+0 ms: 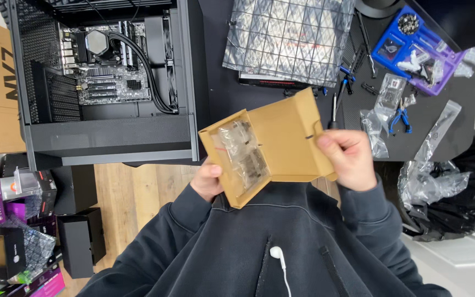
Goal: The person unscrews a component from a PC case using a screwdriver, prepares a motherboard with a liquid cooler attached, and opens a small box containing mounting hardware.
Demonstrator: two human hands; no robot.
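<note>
A small brown cardboard box point(281, 146) is held open in front of my chest. Clear plastic bags of small parts point(243, 155) lie in its open tray. My left hand point(209, 180) grips the box from below at its left corner. At the right edge, my right hand point(349, 158) pinches the box's lid flap. An open black computer case point(111, 82) lies on its side at the upper left, with the motherboard and a round liquid cooler visible inside.
A silver anti-static bag point(290, 38) lies on the black desk point(215, 82). A blue and purple parts tray point(413, 49), blue-handled pliers point(399, 118) and empty clear bags lie at right. A black bin bag point(457, 198) stands at far right. Boxes clutter the wooden floor at lower left.
</note>
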